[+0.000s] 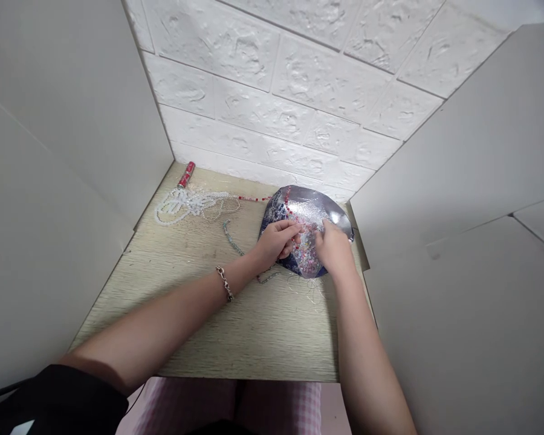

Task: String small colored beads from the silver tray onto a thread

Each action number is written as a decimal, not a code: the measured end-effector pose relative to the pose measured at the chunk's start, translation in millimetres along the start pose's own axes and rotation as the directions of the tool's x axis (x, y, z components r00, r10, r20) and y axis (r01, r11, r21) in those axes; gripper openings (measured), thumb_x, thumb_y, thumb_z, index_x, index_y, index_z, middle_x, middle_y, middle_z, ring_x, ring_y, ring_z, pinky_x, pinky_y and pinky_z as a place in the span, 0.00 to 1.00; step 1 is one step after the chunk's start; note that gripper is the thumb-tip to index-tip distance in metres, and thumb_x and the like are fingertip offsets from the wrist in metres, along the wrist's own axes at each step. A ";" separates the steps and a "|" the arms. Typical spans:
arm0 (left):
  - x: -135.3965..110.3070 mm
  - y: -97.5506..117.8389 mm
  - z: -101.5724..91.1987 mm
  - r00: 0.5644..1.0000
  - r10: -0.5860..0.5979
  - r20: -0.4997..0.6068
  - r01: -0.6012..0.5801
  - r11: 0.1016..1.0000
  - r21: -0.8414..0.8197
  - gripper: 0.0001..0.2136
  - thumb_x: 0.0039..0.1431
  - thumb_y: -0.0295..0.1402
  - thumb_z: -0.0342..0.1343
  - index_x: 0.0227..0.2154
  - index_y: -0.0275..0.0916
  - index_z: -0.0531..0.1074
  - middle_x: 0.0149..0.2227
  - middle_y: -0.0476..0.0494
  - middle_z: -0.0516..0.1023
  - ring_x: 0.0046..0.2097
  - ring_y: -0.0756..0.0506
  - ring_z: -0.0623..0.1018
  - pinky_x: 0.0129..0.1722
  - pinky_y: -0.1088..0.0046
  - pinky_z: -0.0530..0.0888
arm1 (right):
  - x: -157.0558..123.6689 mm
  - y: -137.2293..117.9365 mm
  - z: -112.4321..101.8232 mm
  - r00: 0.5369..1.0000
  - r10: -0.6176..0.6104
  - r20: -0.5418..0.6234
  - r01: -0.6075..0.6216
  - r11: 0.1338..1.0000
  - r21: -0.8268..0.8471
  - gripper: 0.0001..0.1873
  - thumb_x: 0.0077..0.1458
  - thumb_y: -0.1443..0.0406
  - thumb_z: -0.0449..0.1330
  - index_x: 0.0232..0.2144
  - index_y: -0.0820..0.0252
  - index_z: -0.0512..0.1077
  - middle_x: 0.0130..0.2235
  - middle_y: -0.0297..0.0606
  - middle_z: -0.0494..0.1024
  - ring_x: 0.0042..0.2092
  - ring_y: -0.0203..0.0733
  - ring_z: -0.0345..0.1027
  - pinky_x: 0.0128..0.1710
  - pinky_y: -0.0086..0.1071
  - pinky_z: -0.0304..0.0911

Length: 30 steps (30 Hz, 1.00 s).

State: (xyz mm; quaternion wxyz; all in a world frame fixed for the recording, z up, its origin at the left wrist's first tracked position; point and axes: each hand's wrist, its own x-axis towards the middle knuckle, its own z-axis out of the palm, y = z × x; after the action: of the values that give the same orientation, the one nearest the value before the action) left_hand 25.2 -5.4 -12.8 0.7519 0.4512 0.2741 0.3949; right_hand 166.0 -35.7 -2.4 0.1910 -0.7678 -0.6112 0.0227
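A silver-lined bag (320, 202) lies opened out against the wall, with loose pink, clear and pastel beads (309, 258) heaped in it. My left hand (278, 241) is closed in a pinch over the bag's left side. A string of red beads (288, 202) runs over the bag's back edge down to those fingertips, and its tail reaches left across the table. Just right of the bead heap, my right hand (335, 246) dips over the bag with its fingers curled together. Whatever sits between its fingertips is too small to make out.
White bead strands (194, 202) lie bunched at the back left beside a red cylinder (187, 175). A grey-green bead string (232, 238) curves left of the bag. Thin clear thread (310, 290) trails in front of it. Panels and a white brick wall (272, 121) enclose the wooden table (254, 338).
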 end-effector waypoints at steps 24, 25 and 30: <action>2.8 3.4 -0.5 0.995 -0.094 -0.021 0.093 0.994 -0.049 0.09 0.48 0.36 0.55 0.24 0.34 0.66 0.17 0.55 0.63 0.12 0.60 0.58 0.10 0.83 0.51 | 0.8 -12.2 12.4 0.991 0.099 0.087 -0.097 0.995 -0.025 0.28 0.45 0.77 0.46 0.52 0.73 0.60 0.56 0.58 0.58 0.58 0.53 0.51 0.55 0.44 0.48; 2.7 3.5 -0.3 0.995 -0.095 -0.021 0.094 0.994 -0.049 0.09 0.48 0.36 0.55 0.24 0.34 0.66 0.16 0.55 0.63 0.12 0.60 0.58 0.10 0.83 0.51 | 1.0 -11.8 14.6 0.988 0.127 0.093 -0.124 0.991 -0.043 0.28 0.44 0.77 0.48 0.52 0.75 0.59 0.57 0.61 0.56 0.58 0.55 0.50 0.55 0.44 0.49; 1.4 3.9 0.5 0.994 -0.102 -0.028 0.101 0.994 -0.039 0.07 0.50 0.34 0.53 0.24 0.34 0.66 0.16 0.55 0.63 0.12 0.59 0.58 0.10 0.84 0.51 | 2.8 -16.8 20.4 0.973 0.212 0.094 -0.204 0.975 -0.083 0.26 0.46 0.73 0.51 0.50 0.76 0.59 0.57 0.65 0.53 0.59 0.61 0.47 0.54 0.45 0.48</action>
State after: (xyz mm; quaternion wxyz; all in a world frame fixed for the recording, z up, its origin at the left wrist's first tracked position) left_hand 25.1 -3.4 -9.3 0.7750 0.4167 0.3005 0.3680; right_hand 145.7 -24.6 -15.3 0.1280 -0.8319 -0.5366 0.0594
